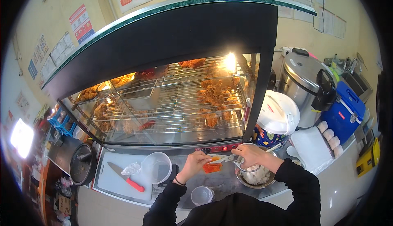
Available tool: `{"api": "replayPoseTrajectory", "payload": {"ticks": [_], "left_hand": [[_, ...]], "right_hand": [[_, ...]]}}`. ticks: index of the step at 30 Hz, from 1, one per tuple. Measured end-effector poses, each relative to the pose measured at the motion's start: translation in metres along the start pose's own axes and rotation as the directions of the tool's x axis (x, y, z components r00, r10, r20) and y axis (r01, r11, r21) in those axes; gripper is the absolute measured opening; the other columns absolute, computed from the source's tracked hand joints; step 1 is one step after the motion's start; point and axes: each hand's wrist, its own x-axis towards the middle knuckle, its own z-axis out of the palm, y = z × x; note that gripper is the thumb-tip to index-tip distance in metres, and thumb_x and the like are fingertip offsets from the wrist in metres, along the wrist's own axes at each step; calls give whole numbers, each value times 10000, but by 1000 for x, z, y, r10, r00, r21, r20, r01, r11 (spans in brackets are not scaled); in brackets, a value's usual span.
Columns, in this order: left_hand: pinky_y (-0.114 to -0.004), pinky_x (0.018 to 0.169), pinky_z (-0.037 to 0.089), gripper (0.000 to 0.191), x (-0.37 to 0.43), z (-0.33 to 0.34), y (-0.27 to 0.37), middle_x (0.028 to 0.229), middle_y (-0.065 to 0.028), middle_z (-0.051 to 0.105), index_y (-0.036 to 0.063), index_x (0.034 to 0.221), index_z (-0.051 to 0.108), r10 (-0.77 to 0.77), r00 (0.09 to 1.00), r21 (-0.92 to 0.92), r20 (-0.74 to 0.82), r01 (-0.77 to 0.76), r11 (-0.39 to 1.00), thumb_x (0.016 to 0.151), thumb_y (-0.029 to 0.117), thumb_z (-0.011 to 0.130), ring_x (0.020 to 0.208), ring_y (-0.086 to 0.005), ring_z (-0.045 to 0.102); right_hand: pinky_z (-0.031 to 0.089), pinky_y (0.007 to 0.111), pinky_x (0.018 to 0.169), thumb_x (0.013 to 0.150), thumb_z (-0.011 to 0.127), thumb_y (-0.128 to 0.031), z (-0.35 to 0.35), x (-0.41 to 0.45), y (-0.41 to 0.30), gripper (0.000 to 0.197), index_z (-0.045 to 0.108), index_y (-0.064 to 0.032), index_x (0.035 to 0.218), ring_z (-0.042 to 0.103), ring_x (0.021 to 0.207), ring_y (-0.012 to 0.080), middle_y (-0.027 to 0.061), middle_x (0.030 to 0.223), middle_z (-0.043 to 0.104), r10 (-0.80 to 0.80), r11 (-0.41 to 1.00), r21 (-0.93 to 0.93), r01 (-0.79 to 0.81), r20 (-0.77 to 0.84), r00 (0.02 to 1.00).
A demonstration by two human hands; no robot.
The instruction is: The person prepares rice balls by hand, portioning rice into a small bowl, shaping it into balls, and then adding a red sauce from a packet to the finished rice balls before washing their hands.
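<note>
My right hand (251,156) is closed around the handles of metal scissors (228,158), whose blades point left towards my left hand. Pinched in my left hand (196,164) is the edge of a small packet (212,167) with orange-red colouring, close to the blades; whether they touch it I cannot tell. Below and beside my right hand is a metal bowl (266,185) with white rice (257,176) in it. A round clear plastic tub (157,167) stands left of my left hand, and a smaller clear cup (202,195) is nearer my body.
A heated glass display cabinet (184,112) with fried chicken (213,94) stands behind the counter. At left, a red-handled knife (133,183) lies on a white cutting board (107,177), beside a black stone mortar (82,167). Rice cookers (278,112) and white paper sheets (311,149) are at right.
</note>
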Motion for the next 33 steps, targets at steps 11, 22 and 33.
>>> {"api": "replayPoseTrajectory", "payload": {"ticks": [11, 22, 33], "left_hand": [[-282, 654, 387, 110, 4, 1, 12, 653, -23, 544, 89, 806, 672, 116, 991, 151, -66, -105, 983, 702, 101, 639, 693, -174, 455], [-311, 623, 393, 104, 7, 5, 6, 616, -39, 529, 81, 764, 670, 132, 982, 208, 132, -158, 965, 661, 96, 660, 642, -202, 485], [-293, 625, 348, 94, 8, 13, 6, 608, -5, 531, 128, 751, 680, 211, 973, 206, 91, -225, 952, 659, 139, 669, 632, -169, 436]], "right_hand": [[458, 375, 613, 556, 674, -311, -16, 2, -5, 564, 513, -16, 1009, 561, 704, 299, 127, 737, 537, 38, 999, -42, -33, 128, 991], [468, 379, 619, 564, 679, -253, 4, -4, 13, 487, 512, -26, 961, 582, 718, 293, 126, 722, 565, -12, 995, -93, 29, 179, 984], [449, 356, 684, 566, 685, -524, 11, 4, -6, 672, 508, -48, 1006, 555, 793, 278, 104, 818, 528, 14, 1000, -15, -13, 102, 995]]}}
